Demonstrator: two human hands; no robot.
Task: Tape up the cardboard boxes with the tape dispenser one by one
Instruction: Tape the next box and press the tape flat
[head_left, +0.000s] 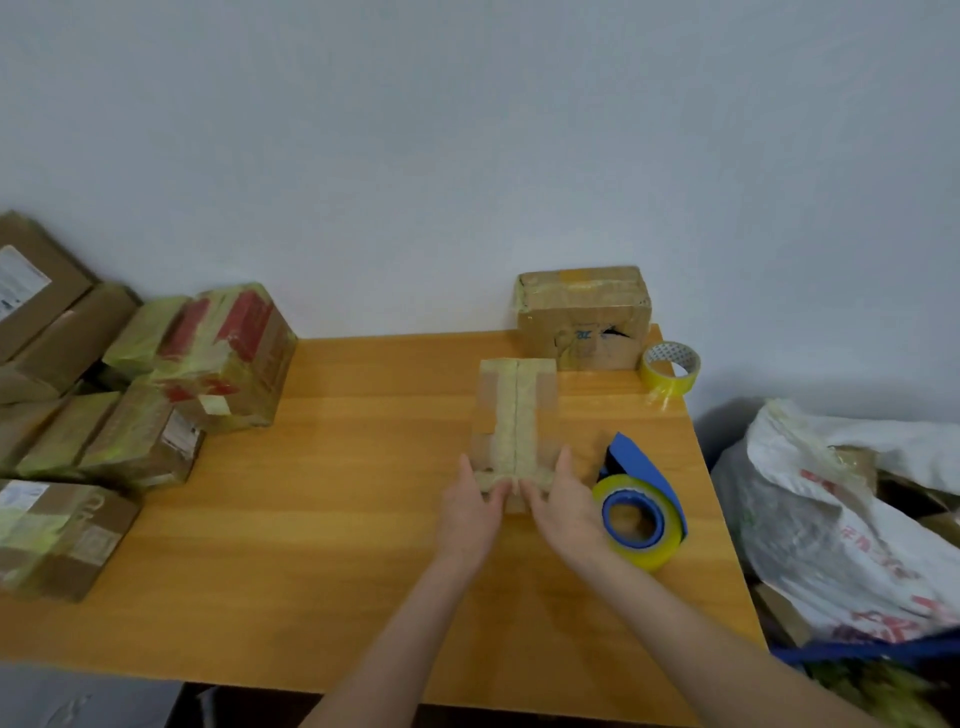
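A flat cardboard box (514, 415) lies lengthwise in the middle of the wooden surface (337, 493). A pale strip of tape runs along its centre seam from the far end to the near end, where a second band crosses it. Both hands are at that near end. The left hand (470, 512) has its thumb up along the box's left side and its fingers (496, 491) stretched out flat over the cross band. The right hand (563, 512) mirrors it, with the thumb up the right side and the fingers laid on the tape, so the fingertips of the two hands almost meet at the seam. Neither hand is curled round anything; both are spread wide and press on the box.

The tape dispenser (641, 514) lies on the surface just to the right of the right hand. It is blue and carries a yellowish roll, with its blue handle end pointing away from the person. Nobody is holding it.

At the far edge, against the wall (467, 156), a larger box (584, 317) stands (already wrapped in tape, its front torn), with a spare roll of tape (670, 369) just beside it. A pile of boxes (156, 389), most of them taped, crowds the left side. A white sack (831, 519) slumps beyond the right edge of the surface
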